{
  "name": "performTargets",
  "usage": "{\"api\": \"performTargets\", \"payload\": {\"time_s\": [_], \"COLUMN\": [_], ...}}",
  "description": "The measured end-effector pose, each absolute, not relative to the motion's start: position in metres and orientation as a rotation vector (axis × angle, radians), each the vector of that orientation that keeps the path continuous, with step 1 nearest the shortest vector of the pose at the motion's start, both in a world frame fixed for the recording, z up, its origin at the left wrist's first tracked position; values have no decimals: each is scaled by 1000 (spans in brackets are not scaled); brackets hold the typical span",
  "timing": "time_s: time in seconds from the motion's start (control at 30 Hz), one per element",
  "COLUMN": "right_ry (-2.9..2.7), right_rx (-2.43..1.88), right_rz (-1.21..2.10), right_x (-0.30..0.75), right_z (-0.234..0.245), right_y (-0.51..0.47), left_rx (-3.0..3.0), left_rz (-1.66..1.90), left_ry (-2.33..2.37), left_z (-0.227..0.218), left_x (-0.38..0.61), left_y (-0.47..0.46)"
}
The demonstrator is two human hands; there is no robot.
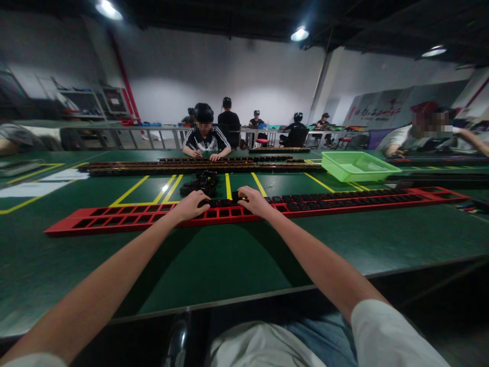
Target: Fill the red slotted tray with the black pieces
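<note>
Squarely on the long red rack (114, 216) across the green table (237, 255): left hand (193, 204) and right hand (254, 201), fingers bent over its slots, grasp impossible to tell; beyond the rack, black parts (200, 183), green basket (355, 165), seated workers (206, 138), white wall (214, 71).

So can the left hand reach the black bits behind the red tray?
Probably yes: the black bits lie just past the left hand, behind the red tray, with nothing between them.

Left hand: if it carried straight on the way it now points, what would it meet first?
Probably the pile of small black parts just beyond the red slotted tray that the left hand rests on; depth is hard to judge, so it might pass beside it.
</note>
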State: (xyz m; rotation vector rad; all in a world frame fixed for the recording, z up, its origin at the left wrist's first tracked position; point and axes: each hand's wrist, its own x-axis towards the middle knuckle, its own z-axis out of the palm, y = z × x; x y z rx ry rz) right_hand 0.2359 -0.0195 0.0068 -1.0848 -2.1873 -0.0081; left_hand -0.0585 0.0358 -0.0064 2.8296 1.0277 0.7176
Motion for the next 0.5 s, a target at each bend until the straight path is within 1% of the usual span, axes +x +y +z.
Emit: {"api": "performTargets", "payload": {"time_s": [0.23,0.4,0.5], "right_ry": [-2234,-2238,-2263], "right_rx": [-1160,-1207,-1190], "right_rz": [8,-3,8], "right_x": [235,235,234], "right_z": [9,8,8], "right_y": [-21,-20,-21], "left_rx": [2848,2941,2955], "left_rz": [706,629,589], "left_ry": [988,836,825], "left_z": [-3,1,1], "left_x": [-58,-55,-54], "left_y": [30,27,28]}}
